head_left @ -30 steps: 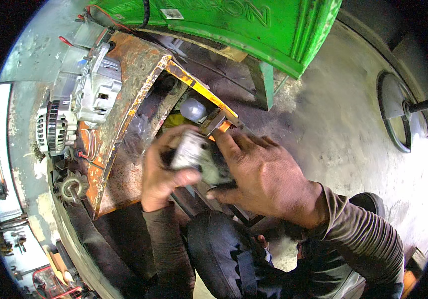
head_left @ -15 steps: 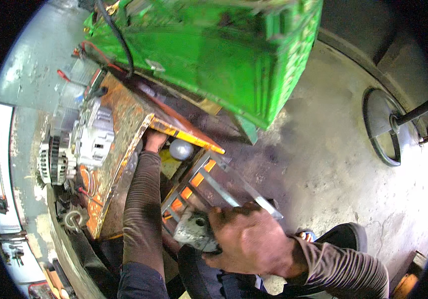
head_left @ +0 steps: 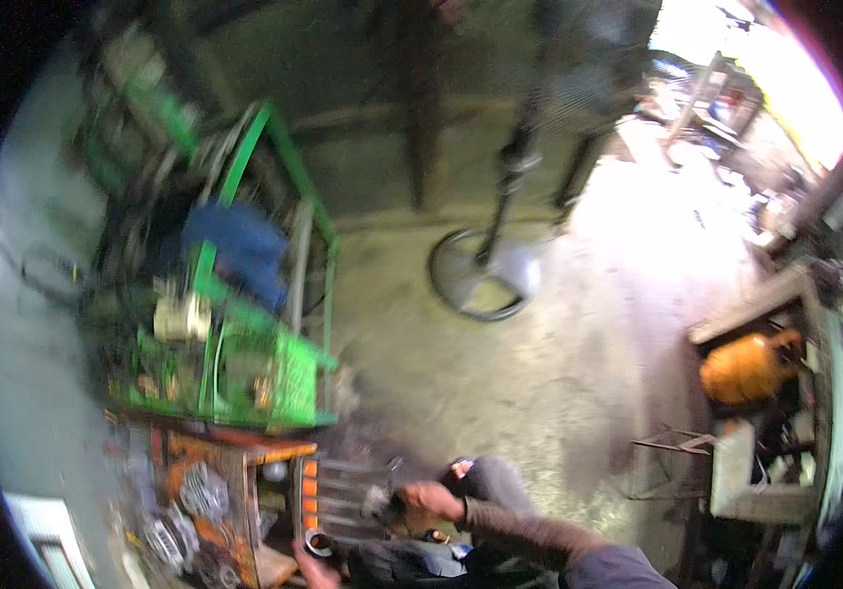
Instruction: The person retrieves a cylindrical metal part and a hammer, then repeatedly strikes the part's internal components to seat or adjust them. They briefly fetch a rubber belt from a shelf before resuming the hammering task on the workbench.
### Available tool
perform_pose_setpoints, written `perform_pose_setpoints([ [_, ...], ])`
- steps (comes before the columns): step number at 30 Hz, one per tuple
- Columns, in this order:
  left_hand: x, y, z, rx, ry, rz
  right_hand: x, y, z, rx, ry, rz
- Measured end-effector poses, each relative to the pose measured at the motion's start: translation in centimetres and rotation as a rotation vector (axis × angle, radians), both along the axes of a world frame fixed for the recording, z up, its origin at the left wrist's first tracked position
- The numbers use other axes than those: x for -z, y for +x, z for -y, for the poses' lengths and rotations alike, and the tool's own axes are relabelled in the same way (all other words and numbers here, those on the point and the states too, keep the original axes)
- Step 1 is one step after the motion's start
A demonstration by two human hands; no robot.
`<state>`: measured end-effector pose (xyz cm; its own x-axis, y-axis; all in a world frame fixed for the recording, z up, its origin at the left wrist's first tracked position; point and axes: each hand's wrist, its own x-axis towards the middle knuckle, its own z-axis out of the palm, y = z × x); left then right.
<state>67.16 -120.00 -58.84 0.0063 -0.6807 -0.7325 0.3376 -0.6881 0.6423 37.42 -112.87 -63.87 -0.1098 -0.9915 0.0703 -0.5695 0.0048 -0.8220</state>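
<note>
Close to the lower edge, my left hand (head_left: 313, 566) is closed round a small cup-like part (head_left: 319, 542) with a dark round opening. It is beside the front of an orange, worn workbench (head_left: 252, 491). My right hand (head_left: 431, 501) reaches in over my lap, fingers curled at a grey metal casting (head_left: 378, 502). Motion blurs both hands, and the casting's far side is hard to make out. Metal bars of a rack (head_left: 345, 506) lie between the bench and the casting.
Silvery alternator-like units (head_left: 171, 540) sit on the bench. Behind it stands a green metal frame (head_left: 294, 378) with a blue cloth (head_left: 237, 250). A round stand base (head_left: 488, 275) rests on the floor. At right, an orange gas cylinder (head_left: 743, 369) stands in a shelf frame (head_left: 814, 393).
My view has swung up and to the right, showing more floor. My left hand has come out of the bench compartment with the cup-like part. My right hand keeps the casting.
</note>
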Motion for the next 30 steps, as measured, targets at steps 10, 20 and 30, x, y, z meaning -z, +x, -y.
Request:
perform_pose_setpoints([
  [10,-26.2,-17.9,-16.8,1.394,-0.035,-0.385,-41.7,-0.9,-41.2,0.694,0.385,0.615],
  [20,-36.1,-27.2,-41.4,1.859,0.039,-0.209,-47.9,18.0,-66.0,1.701,-0.287,1.015],
  [30,-45.3,-30.7,-81.4,2.349,-0.048,-0.731,-52.0,24.5,-90.4,2.009,-0.529,0.876],
])
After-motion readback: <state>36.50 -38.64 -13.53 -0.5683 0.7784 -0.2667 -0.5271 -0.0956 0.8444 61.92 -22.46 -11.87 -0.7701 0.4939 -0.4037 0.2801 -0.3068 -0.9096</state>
